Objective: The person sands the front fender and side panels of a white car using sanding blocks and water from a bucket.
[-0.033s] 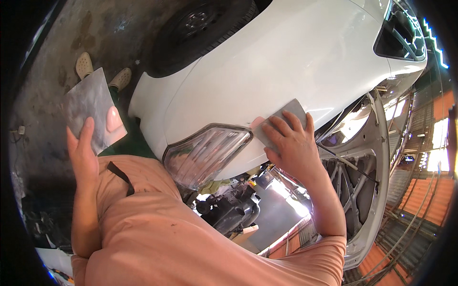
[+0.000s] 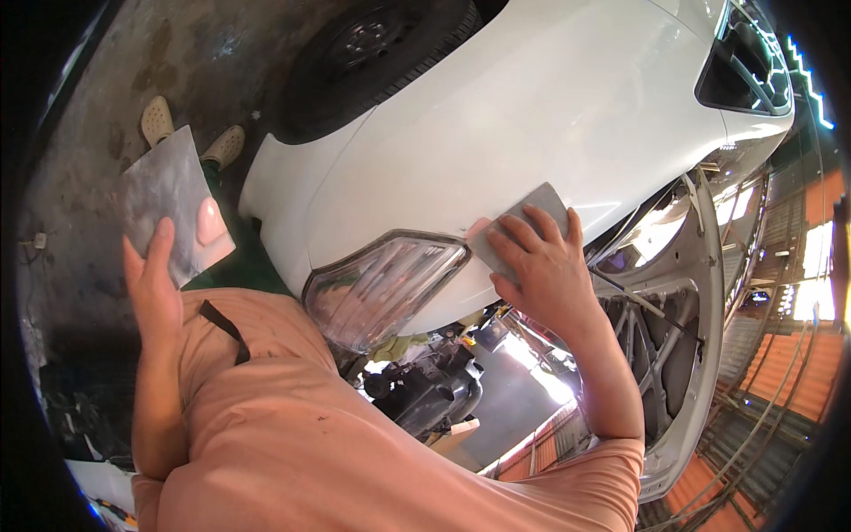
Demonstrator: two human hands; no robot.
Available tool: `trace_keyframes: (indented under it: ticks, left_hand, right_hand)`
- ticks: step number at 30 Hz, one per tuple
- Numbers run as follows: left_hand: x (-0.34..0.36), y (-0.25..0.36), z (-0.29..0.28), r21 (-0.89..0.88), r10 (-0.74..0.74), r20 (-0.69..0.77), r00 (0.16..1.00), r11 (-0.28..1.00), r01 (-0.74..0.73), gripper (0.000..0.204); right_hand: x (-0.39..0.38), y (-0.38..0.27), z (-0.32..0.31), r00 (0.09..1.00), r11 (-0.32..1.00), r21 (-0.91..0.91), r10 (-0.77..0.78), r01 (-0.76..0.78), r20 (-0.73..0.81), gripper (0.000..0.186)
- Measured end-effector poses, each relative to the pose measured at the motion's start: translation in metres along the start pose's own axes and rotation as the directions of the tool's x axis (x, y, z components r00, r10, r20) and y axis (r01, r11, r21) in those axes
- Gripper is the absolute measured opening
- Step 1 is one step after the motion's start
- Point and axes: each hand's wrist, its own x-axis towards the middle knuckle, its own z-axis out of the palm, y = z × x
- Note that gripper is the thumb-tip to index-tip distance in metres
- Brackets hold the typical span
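My left hand (image 2: 156,285) grips a thin grey mixing plate (image 2: 160,199), thumb on top and fingers partly hidden underneath. On the plate sits a lump of pink body filler (image 2: 211,222). My right hand (image 2: 542,270) is closed on a flat grey filler spreader (image 2: 545,202), fingers spread over its face, and presses it to the white car fender (image 2: 461,124). A pink smear of filler (image 2: 479,226) shows at the spreader's edge, just past the upper corner of the headlight (image 2: 390,288).
A black wheel (image 2: 363,53) stands under the fender. The hood (image 2: 660,355) is raised at the right, held by a thin prop rod. Below the headlight lies the exposed engine bay (image 2: 430,386). My feet in beige clogs (image 2: 158,122) stand on the stained concrete floor (image 2: 80,195).
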Motion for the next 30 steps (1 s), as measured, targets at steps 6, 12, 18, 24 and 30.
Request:
trace_keyframes:
  ticks: [6, 12, 18, 24, 30]
  left_hand:
    - [0.005, -0.001, -0.011, -0.011, -0.011, -0.005, 1.000, 1.000, 0.011, 0.053]
    - [0.005, -0.003, -0.010, 0.009, -0.002, 0.012, 1.000, 1.000, 0.001, 0.053]
    - [0.004, -0.001, -0.003, -0.005, -0.003, 0.016, 1.000, 1.000, 0.003, 0.055]
    - [0.000, 0.003, 0.007, 0.007, -0.015, 0.014, 1.000, 1.000, 0.015, 0.054]
    - [-0.009, 0.014, 0.012, 0.021, -0.043, 0.039, 0.998, 0.999, 0.042, 0.050]
  right_hand:
    - [0.010, 0.002, -0.001, 1.000, 1.000, -0.016, -0.016, 0.016, 0.015, 0.044]
    - [0.016, 0.003, 0.002, 1.000, 1.000, -0.013, -0.012, 0.012, 0.026, 0.042]
    - [-0.006, 0.002, 0.004, 0.998, 0.999, 0.013, 0.036, -0.037, 0.048, 0.044]
    - [-0.036, 0.001, 0.005, 0.995, 0.998, 0.013, 0.064, -0.065, 0.075, 0.048]
    - [-0.048, -0.014, -0.020, 0.991, 0.993, 0.023, 0.109, -0.112, 0.081, 0.046]
